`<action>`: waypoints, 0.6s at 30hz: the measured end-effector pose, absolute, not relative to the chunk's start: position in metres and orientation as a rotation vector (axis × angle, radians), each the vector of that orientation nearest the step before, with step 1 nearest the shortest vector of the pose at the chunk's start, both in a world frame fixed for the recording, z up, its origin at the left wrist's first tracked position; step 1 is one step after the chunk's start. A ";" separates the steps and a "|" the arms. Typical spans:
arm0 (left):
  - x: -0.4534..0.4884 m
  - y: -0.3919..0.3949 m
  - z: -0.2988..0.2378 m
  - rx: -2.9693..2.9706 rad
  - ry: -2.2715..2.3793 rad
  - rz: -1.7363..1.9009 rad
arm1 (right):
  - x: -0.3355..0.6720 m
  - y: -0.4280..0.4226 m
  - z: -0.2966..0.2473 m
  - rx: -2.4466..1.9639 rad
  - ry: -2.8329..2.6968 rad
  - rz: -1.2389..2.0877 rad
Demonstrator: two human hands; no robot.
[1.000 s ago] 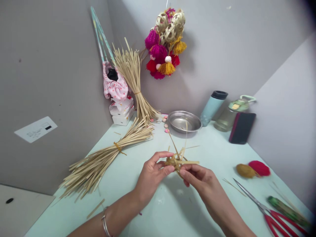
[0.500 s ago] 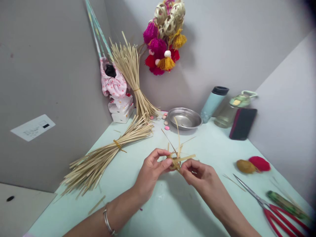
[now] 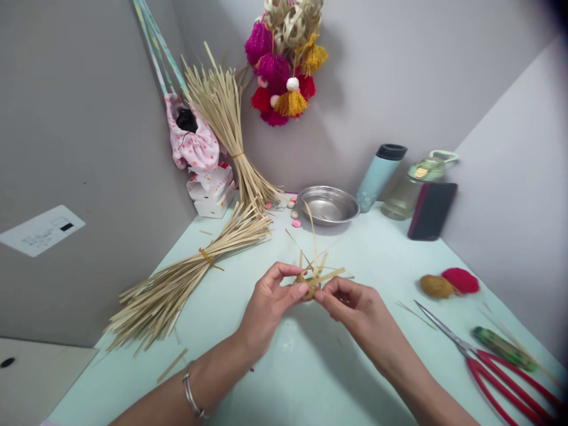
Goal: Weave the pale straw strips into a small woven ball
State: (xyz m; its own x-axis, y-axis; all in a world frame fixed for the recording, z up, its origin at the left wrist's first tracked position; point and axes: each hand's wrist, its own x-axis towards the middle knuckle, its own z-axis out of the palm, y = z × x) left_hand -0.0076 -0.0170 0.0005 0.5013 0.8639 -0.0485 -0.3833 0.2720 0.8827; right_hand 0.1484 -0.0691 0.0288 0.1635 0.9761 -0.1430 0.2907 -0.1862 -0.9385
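Observation:
Both hands meet over the middle of the pale green table. My left hand pinches a small woven knot of straw strips between thumb and fingers. My right hand grips the same piece from the right, fingers curled around it. Loose strip ends stick up and outward from the weave, one long strip rising toward the bowl. The middle of the weave is hidden behind my fingertips.
A tied straw bundle lies at left; another leans in the corner. Steel bowl, tumbler, bottle and phone stand at the back. Red-handled scissors, a green tool and yarn pompoms lie at right. Tassel ornaments hang above.
The hands and woven piece have shifted slightly up and left in view as the camera tilted. The long upright strip leans further left; the fingers have closed in tighter on the weave.

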 end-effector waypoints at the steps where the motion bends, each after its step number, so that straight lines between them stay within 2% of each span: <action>1: -0.007 -0.017 0.000 0.960 0.606 0.908 | 0.149 -0.069 0.028 -1.623 -1.248 1.051; 9: -0.006 -0.016 0.004 0.909 0.592 0.906 | 0.150 -0.068 0.027 -1.487 -1.275 1.048; 18: -0.005 -0.018 0.003 0.881 0.629 0.895 | 0.149 -0.068 0.029 -1.547 -1.289 1.069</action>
State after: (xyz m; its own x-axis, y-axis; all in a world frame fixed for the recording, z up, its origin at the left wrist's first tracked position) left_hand -0.0049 -0.0180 0.0033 0.4934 0.8630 -0.1082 -0.3944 0.3328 0.8566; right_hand 0.1490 -0.0682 0.0290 0.1094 0.9893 -0.0964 0.2775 -0.1235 -0.9527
